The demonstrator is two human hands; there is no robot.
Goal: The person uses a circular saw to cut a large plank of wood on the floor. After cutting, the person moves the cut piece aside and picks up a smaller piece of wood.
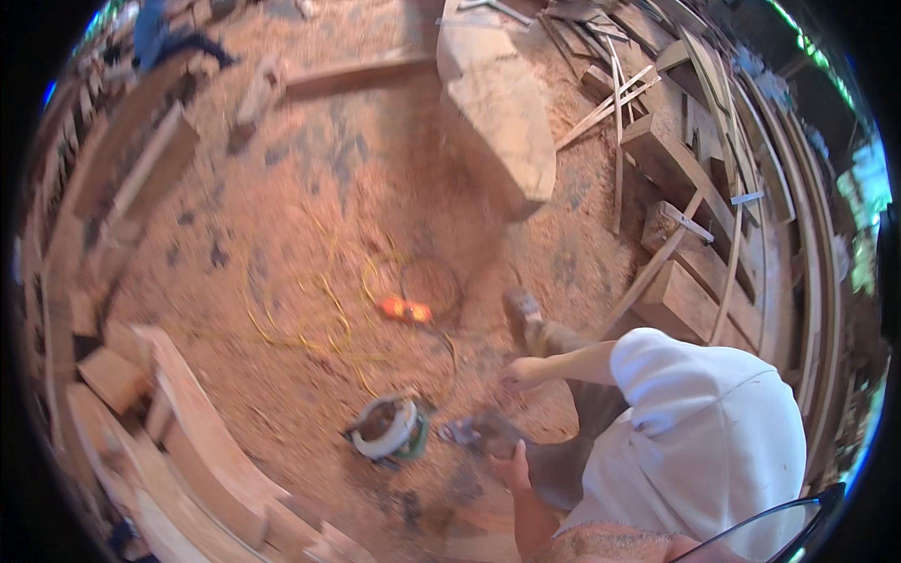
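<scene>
My right hand [523, 374] hangs in front of my bent legs. Its fingers are curled closed, and what they hold, if anything, is hidden. Lower down, my left hand [510, 464] is beside my dark trouser leg [549, 469], thumb apart from the fingers, with no object seen in it. Motion blur softens both hands. Left of my feet, a green power saw [392, 430] with a pale round guard lies on the sawdust, apart from both hands. An orange cord connector [405, 309] rests beyond it among loops of yellow cord [328, 314].
A large pale wooden slab [497, 103] stands ahead. Stacked planks and timbers [685, 169] fill the right side. Curved beams [192, 422] lie at lower left, more timber [150, 174] at far left. Another person [164, 38] is at the top left. Sawdust covers the floor.
</scene>
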